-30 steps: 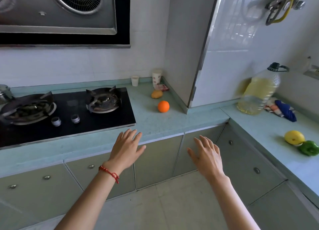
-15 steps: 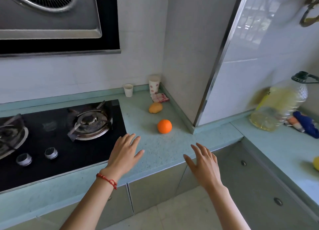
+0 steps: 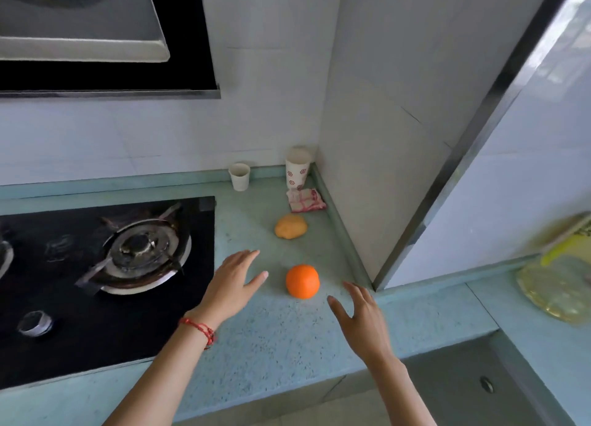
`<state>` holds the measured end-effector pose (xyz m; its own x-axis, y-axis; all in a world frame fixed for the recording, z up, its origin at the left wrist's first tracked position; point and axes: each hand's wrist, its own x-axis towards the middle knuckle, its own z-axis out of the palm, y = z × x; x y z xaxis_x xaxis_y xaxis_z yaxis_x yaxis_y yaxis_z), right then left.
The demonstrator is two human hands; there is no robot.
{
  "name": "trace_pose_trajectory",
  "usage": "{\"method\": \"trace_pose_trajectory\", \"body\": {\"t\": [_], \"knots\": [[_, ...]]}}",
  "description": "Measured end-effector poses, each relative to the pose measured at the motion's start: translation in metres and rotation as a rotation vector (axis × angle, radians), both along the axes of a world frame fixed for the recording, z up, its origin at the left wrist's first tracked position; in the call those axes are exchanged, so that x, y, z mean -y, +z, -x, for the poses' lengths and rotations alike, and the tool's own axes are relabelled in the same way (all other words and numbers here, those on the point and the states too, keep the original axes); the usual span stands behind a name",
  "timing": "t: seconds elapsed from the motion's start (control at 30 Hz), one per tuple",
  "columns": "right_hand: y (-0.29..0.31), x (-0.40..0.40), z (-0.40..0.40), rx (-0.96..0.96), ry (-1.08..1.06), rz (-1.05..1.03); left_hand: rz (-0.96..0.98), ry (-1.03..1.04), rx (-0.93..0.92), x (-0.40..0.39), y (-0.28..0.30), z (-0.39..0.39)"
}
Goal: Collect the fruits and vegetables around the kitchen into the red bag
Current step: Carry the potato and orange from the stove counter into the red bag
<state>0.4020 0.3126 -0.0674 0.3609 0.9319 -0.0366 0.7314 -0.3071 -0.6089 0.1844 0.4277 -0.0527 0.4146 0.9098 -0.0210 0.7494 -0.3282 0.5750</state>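
We are at the pick-up step: our left hand (image 3: 233, 285) and right hand (image 3: 361, 320) hover spread and empty either side of the orange (image 3: 302, 281) on the counter (image 3: 271, 339); a yellowish fruit (image 3: 291, 226) lies behind; next we close on the orange; no red bag shows

Camera view closer to counter (image 3: 275, 339) corner than 1.0 s ago; lemon, green pepper, blue cloth out of frame; oil bottle (image 3: 558, 281) cut at right edge.

Left hand (image 3: 235, 285) advanced from cabinet front to over counter, now near orange (image 3: 302, 281) at its 9 o'clock, not touching.

Right hand (image 3: 363, 320) advanced likewise, now at orange's 4 o'clock, apart from it.

Both hands spread flat, as before.
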Motion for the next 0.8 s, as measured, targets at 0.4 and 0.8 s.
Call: {"method": "trace_pose_trajectory", "body": {"t": [0.4,0.8], "knots": [[-0.037,-0.05,-0.012,-0.59,-0.228,0.038,0.404,0.153,0.232,-0.111,-0.034,-0.066],[-0.061,-0.078,-0.002,-0.814,-0.385,0.024,0.381,0.084,0.112,-0.187,-0.068,-0.114]]}}
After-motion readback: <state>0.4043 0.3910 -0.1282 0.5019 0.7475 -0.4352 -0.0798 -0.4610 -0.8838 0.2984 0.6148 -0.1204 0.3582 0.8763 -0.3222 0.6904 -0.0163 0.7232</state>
